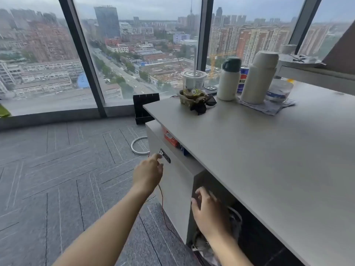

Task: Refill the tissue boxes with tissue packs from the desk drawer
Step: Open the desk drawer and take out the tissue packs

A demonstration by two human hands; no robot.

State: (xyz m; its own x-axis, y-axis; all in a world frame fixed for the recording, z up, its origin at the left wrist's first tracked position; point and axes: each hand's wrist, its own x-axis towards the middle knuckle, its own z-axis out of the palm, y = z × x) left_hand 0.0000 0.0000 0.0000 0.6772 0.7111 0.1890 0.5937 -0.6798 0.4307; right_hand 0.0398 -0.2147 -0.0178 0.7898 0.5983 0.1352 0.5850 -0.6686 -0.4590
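Two bare hands enter our single head view from below. We list the left hand (148,172) with fingers loosely spread, holding nothing, its fingertips at the small dark keypad lock (165,155) on the front face of the pale drawer cabinet (173,181). The right hand (208,210) is open and curved against the cabinet's near vertical corner, at the mouth of the dark knee space under the desk; we cannot tell whether it grips the edge. The cabinet front appears shut, and we see no tissue packs or tissue boxes from here. A thin red wire (162,200) hangs down the cabinet face to the floor. To the left lies wide open room: grey carpet tile (57,169) in a herringbone pattern, running to a low sill beneath floor-to-ceiling windows. A white cable loop (138,145) and a black slotted box (145,108) sit on the floor by the cabinet's far end. The desk top (269,150) is smooth, matte, pale grey, with a straight overhanging edge and mostly bare. At its far end stand a clear plastic cup (193,81) with straw, a white flask with a green cap (229,79), a blue can (243,78), and a taller white flask (259,77).
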